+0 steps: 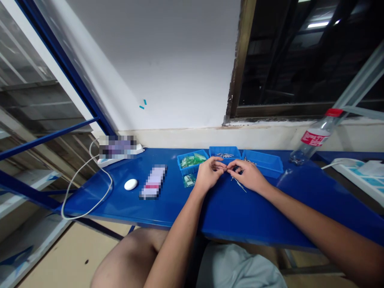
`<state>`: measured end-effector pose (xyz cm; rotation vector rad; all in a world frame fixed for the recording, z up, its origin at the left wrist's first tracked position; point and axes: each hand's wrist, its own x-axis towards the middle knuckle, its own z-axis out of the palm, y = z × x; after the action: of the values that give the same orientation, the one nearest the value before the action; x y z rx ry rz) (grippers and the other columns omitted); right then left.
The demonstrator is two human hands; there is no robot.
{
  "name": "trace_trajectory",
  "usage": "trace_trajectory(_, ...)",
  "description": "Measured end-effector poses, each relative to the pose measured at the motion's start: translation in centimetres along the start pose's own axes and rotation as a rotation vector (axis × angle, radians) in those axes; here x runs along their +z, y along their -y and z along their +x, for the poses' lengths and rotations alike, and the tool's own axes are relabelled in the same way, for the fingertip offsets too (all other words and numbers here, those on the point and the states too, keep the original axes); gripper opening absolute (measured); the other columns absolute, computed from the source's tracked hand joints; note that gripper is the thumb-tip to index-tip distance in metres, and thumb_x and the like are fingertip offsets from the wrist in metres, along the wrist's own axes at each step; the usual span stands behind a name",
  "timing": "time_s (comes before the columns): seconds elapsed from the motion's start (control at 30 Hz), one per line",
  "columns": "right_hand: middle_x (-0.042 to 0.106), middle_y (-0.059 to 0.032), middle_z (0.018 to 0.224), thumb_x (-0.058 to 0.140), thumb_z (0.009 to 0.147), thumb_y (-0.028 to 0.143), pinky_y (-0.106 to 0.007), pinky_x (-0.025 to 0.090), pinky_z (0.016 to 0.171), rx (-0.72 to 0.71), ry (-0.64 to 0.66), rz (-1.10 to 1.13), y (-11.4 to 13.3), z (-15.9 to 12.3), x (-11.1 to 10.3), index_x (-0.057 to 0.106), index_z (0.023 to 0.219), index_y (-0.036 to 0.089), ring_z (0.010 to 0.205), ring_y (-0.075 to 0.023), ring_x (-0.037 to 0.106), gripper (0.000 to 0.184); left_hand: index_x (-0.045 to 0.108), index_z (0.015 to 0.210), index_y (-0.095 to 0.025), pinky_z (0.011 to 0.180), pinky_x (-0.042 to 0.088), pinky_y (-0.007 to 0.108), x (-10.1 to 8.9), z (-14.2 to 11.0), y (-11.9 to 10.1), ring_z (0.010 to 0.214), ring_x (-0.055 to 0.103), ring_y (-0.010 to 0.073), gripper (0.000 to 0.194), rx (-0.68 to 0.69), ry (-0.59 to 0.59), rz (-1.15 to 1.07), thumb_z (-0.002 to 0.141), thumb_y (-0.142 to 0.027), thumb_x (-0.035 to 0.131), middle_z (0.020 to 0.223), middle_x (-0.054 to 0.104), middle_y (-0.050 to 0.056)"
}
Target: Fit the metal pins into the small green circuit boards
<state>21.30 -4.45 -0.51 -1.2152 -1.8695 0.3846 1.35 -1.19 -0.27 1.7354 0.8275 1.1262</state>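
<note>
My left hand and my right hand meet fingertip to fingertip just above the blue table. Both are pinched closed, and whatever sits between the fingertips is too small to make out. Under my right hand lie a few thin metal rods. Beyond the hands stand three blue bins: the left bin contains green-looking plastic packets, the middle bin thin metal pieces, and the right bin is partly hidden by my right hand. A small clear packet lies left of my left hand.
On the left are a phone-like blurred object, a white oval object and a looping white cable. A red-capped plastic bottle stands tilted-looking at the back right. A white power strip sits at far right.
</note>
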Motion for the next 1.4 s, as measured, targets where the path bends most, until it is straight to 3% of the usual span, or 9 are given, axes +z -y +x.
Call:
trace_trajectory(0.17, 0.073, -0.0035, 0.091, 0.067, 0.086, 0.031, -0.029, 0.056, 0.061, 0.070, 0.018, 0.147, 0.26, -0.20, 0.32, 0.065, 0.097, 0.022, 0.064, -0.0149, 0.065, 0.014, 0.066, 0.118, -0.012, 0.086, 0.062, 0.031, 0.04, 0.06, 0.02, 0.092, 0.077, 0.0187, 0.036, -0.030, 0.000, -0.102, 0.083, -0.012, 0.077, 0.104, 0.079, 0.013)
trace_trajectory(0.37, 0.071, -0.0035, 0.091, 0.068, 0.086, 0.031, -0.029, 0.057, 0.062, 0.076, -0.003, 0.188, -0.11, -0.22, 0.57, 0.062, 0.101, 0.023, 0.069, -0.0162, 0.067, 0.018, 0.078, 0.099, -0.016, 0.090, 0.059, 0.031, -0.16, -0.08, -0.62, 0.095, 0.077, 0.0219, 0.021, -0.021, 0.055, 0.120, 0.092, -0.035, 0.073, 0.104, 0.081, 0.008)
trace_trajectory(0.53, 0.074, -0.0068, 0.097, 0.066, 0.093, 0.036, -0.034, 0.061, 0.072, 0.070, -0.030, 0.101, -0.47, -0.18, 0.31, 0.066, 0.105, 0.023, 0.086, -0.0219, 0.072, 0.018, 0.076, 0.104, -0.016, 0.083, 0.059, 0.028, -0.26, -0.04, -0.58, 0.087, 0.076, 0.0201, 0.023, -0.025, 0.019, 0.134, 0.099, -0.034, 0.063, 0.094, 0.081, 0.006)
trace_trajectory(0.73, 0.073, -0.0102, 0.105, 0.065, 0.095, 0.038, -0.036, 0.061, 0.073, 0.018, -0.169, 0.035, -0.10, -0.03, -0.13, 0.071, 0.105, 0.023, 0.089, -0.0235, 0.071, 0.020, 0.082, 0.103, -0.021, 0.090, 0.057, 0.032, -0.60, -0.12, -0.24, 0.094, 0.074, 0.0215, 0.015, 0.071, 0.009, 0.363, 0.094, -0.028, 0.071, 0.103, 0.080, 0.006)
trace_trajectory(0.93, 0.076, -0.0054, 0.091, 0.065, 0.093, 0.036, -0.035, 0.055, 0.065, 0.012, -0.056, -0.038, -0.11, -0.09, -0.17, 0.072, 0.096, 0.023, 0.068, -0.0190, 0.066, 0.015, 0.082, 0.106, -0.022, 0.087, 0.057, 0.031, -0.60, -0.08, -0.18, 0.094, 0.073, 0.0201, 0.016, 0.121, 0.022, 0.371, 0.094, -0.021, 0.071, 0.103, 0.079, 0.007)
trace_trajectory(1.27, 0.071, -0.0025, 0.086, 0.065, 0.085, 0.028, -0.028, 0.052, 0.061, 0.054, 0.007, 0.068, 0.24, -0.21, 0.20, 0.063, 0.095, 0.023, 0.066, -0.0152, 0.063, 0.011, 0.081, 0.107, -0.020, 0.084, 0.058, 0.028, -0.32, -0.08, -0.15, 0.091, 0.073, 0.0180, 0.023, 0.129, 0.055, 0.316, 0.090, -0.011, 0.070, 0.101, 0.079, 0.006)
trace_trajectory(1.4, 0.066, 0.0008, 0.082, 0.061, 0.079, 0.018, -0.026, 0.051, 0.061, 0.057, 0.029, 0.099, 0.26, -0.27, 0.19, 0.060, 0.115, 0.022, 0.064, -0.0135, 0.059, 0.036, 0.074, 0.123, -0.017, 0.084, 0.059, 0.027, -0.11, -0.19, -0.38, 0.091, 0.075, 0.0175, 0.032, 0.087, 0.056, 0.202, 0.092, -0.015, 0.068, 0.101, 0.080, 0.006)
